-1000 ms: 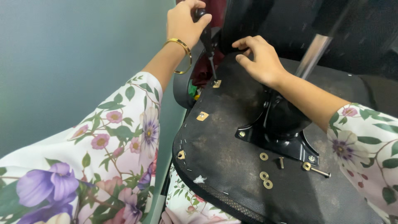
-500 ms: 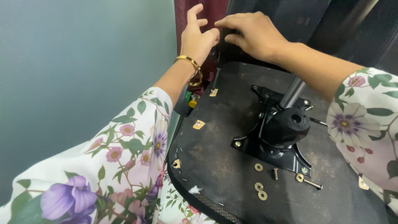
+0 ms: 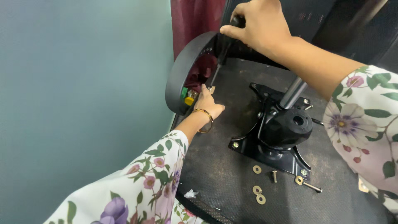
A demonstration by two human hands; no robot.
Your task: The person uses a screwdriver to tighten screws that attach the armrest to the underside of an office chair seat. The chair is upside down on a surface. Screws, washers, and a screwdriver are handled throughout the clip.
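Right fingers: curled tight around the black handle of a screwdriver (image 3: 226, 49), gripping it from above; the right hand (image 3: 259, 27) sits at the top of the view.
Left fingers: loosely bent, nearly closed, tips resting at a small brass-coloured fitting (image 3: 211, 88) by the screwdriver's tip; whether they pinch it cannot be told. The left hand (image 3: 207, 103) wears a gold bangle (image 3: 203, 120).
Screwdriver: slanted, handle up at the right hand, thin shaft running down-left to the fitting at the edge of the chair seat underside (image 3: 224, 166).
Curved black armrest (image 3: 182, 70): stands at the seat's far-left edge, just beside the left hand; within its curve show a green piece (image 3: 184, 92) and a yellow piece (image 3: 189, 100).
Black mounting plate (image 3: 273, 137): fixed on the seat underside, with a metal column (image 3: 293, 92) rising from it, well to the right of the left hand.
Loose hardware: 3 brass washers (image 3: 257, 169), (image 3: 257, 190), (image 3: 260, 199), 1 short bolt (image 3: 274, 176) and 1 longer bolt with a washer (image 3: 307, 184), all lying on the seat near the plate's front edge.
Sleeves: white floral (image 3: 137, 195) on both arms.
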